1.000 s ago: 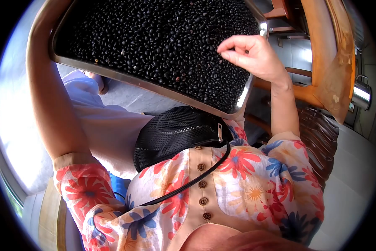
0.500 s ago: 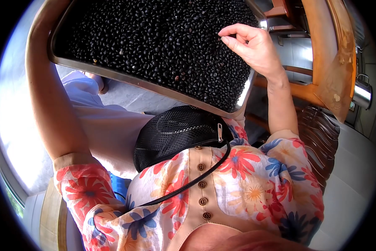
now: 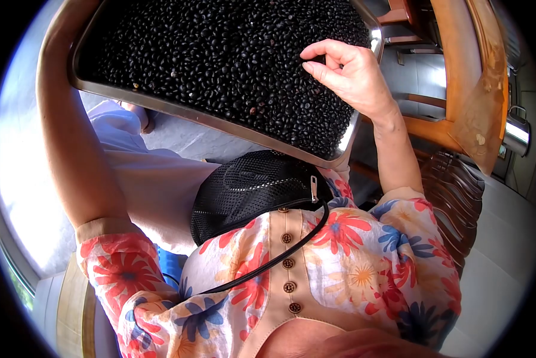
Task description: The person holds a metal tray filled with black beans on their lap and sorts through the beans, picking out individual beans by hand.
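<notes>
A metal tray (image 3: 178, 110) full of glossy black beans (image 3: 232, 59) spans the top of the view, tilted, its near corner low on the right. Over the beans near the tray's right side, my right hand (image 3: 354, 74) hovers palm inward. Its thumb and forefinger are bent towards each other, with a small gap between the tips; I see nothing held there. My left forearm runs up along the tray's left side, and the hand itself lies beyond the top of the frame. A few pale or reddish specks show among the beans.
Below the tray, a black mesh bag (image 3: 250, 191) with a cord rests at my lap. Wooden furniture (image 3: 459, 65) stands close on the right, near a slatted brown chair (image 3: 456, 203). A metal container (image 3: 516, 132) is farther right. A foot shows under the tray on the left.
My right hand has moved a little left and down over the beans, and the gap between its thumb and forefinger is slightly wider. The tray and left arm have stayed put.
</notes>
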`<state>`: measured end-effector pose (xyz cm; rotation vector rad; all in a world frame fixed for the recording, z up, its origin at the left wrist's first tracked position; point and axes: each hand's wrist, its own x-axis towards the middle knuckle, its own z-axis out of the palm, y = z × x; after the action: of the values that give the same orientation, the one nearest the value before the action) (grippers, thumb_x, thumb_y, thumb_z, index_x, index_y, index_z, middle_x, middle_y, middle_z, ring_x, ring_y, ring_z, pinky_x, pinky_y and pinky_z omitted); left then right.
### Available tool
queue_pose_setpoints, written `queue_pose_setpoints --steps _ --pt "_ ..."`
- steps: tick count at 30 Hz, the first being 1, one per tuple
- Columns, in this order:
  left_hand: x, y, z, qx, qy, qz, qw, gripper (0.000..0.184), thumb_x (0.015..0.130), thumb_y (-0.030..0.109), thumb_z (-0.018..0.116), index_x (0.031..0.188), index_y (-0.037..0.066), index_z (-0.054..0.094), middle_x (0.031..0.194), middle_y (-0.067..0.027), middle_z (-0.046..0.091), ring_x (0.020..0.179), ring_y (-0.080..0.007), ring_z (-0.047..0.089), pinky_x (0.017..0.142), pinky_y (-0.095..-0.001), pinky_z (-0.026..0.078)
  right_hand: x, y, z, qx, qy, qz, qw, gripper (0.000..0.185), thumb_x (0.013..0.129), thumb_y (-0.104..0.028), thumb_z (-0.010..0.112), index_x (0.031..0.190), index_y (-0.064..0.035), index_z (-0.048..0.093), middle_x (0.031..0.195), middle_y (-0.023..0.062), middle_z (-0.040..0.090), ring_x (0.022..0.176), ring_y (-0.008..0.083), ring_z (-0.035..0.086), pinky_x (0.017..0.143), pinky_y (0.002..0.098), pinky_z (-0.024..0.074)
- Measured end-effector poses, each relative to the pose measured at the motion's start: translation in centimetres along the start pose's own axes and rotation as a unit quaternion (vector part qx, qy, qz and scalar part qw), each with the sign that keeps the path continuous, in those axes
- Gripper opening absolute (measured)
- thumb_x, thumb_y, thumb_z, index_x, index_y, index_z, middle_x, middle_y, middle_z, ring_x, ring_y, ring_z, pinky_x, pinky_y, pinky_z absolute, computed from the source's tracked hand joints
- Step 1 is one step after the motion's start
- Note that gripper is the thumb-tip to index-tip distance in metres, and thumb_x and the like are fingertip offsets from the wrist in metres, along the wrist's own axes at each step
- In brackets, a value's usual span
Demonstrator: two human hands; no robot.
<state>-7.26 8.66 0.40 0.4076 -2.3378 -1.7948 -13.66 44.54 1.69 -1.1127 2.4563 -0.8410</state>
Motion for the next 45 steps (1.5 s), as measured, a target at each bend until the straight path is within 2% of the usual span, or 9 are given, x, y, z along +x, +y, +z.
queue_pose_setpoints --steps 16,22,25,28,31,34,37,42,45 --pt "0.5 -0.6 -0.3 -0.027 -0.007 -0.011 1.000 0.024 0.085 0.021 0.062 0.094 -0.002 0.065 0.073 -0.0023 0.062 0.062 -0.0090 0.055 0.057 -0.0229 0.045 0.4 -0.1 0.5 -0.033 0.012 -0.036 0.999 0.010 0.081 -0.011 0.068 0.087 -0.0034 0.067 0.050 -0.0015 0.050 0.045 0.0038 0.045 0.044 0.0214 0.0368" --pt "0.4 -0.7 -0.3 -0.009 0.007 0.004 1.000 0.025 0.085 0.021 0.062 0.095 -0.002 0.065 0.075 -0.0020 0.062 0.063 -0.0088 0.056 0.058 -0.0224 0.046 0.6 0.1 -0.6 0.211 0.003 0.027 0.977 0.009 0.086 -0.010 0.063 0.088 -0.0016 0.065 0.059 -0.0083 0.051 0.050 -0.0013 0.041 0.044 0.0166 0.0325" --pt "0.3 -0.6 -0.3 -0.004 0.001 0.011 1.000 0.026 0.084 0.021 0.062 0.096 -0.002 0.065 0.075 -0.0021 0.062 0.064 -0.0088 0.056 0.058 -0.0226 0.046 0.7 0.6 -2.1 0.475 -0.080 0.065 0.874 0.015 0.092 -0.014 0.053 0.093 -0.0013 0.061 0.056 -0.0080 0.042 0.047 0.0006 0.035 0.042 0.0171 0.0293" --pt "0.3 -0.5 -0.4 -0.003 -0.007 0.008 1.000 0.026 0.084 0.021 0.062 0.096 -0.002 0.065 0.075 -0.0024 0.062 0.064 -0.0091 0.056 0.058 -0.0229 0.046 1.8 2.2 -2.7 0.710 -0.195 -0.021 0.676 0.020 0.094 -0.016 0.041 0.095 -0.0021 0.055 0.053 -0.0054 0.031 0.046 0.0059 0.027 0.039 0.0205 0.0242" --pt "0.2 -0.5 -0.2 -0.020 -0.004 0.006 1.000 0.026 0.084 0.021 0.062 0.096 -0.003 0.065 0.074 -0.0027 0.062 0.063 -0.0093 0.056 0.058 -0.0231 0.046 1.8 2.8 -3.1 0.779 -0.209 -0.041 0.590 0.012 0.090 -0.013 0.048 0.094 -0.0024 0.052 0.060 -0.0003 0.040 0.048 0.0092 0.032 0.043 0.0235 0.0280" --pt "0.5 -0.8 -0.3 -0.043 -0.003 -0.008 0.999 0.027 0.084 0.021 0.062 0.096 -0.003 0.065 0.074 -0.0029 0.062 0.063 -0.0095 0.056 0.058 -0.0232 0.046 1.7 2.9 -3.3 0.779 -0.203 -0.031 0.592 0.014 0.090 -0.014 0.048 0.096 -0.0015 0.053 0.064 0.0007 0.043 0.048 0.0097 0.032 0.043 0.0237 0.0288" --pt "0.2 -0.6 -0.1 -0.037 -0.002 0.000 0.999 0.027 0.084 0.020 0.063 0.096 -0.003 0.065 0.075 -0.0032 0.063 0.064 -0.0098 0.057 0.059 -0.0233 0.046 1.5 2.6 -2.9 0.732 -0.185 -0.042 0.655 0.022 0.093 -0.016 0.042 0.101 0.0003 0.055 0.067 0.0008 0.046 0.050 0.0066 0.032 0.042 0.0196 0.0274" --pt "0.3 -0.4 -0.2 -0.029 0.002 -0.011 1.000 0.027 0.084 0.020 0.063 0.098 -0.003 0.065 0.076 -0.0038 0.063 0.065 -0.0102 0.057 0.060 -0.0236 0.047 0.8 1.5 -2.5 0.461 -0.031 0.064 0.885 0.014 0.091 -0.010 0.058 0.093 0.0019 0.064 0.060 -0.0057 0.049 0.052 -0.0009 0.040 0.042 0.0150 0.0303" --pt "-0.1 -0.2 0.2 -0.031 0.008 0.005 0.999 0.027 0.084 0.020 0.062 0.098 -0.003 0.065 0.077 -0.0041 0.064 0.065 -0.0105 0.058 0.060 -0.0239 0.047 1.0 2.3 -0.6 0.142 0.110 -0.034 0.983 0.013 0.090 -0.009 0.060 0.096 0.0019 0.064 0.062 -0.0055 0.052 0.052 -0.0023 0.040 0.044 0.0146 0.0323"
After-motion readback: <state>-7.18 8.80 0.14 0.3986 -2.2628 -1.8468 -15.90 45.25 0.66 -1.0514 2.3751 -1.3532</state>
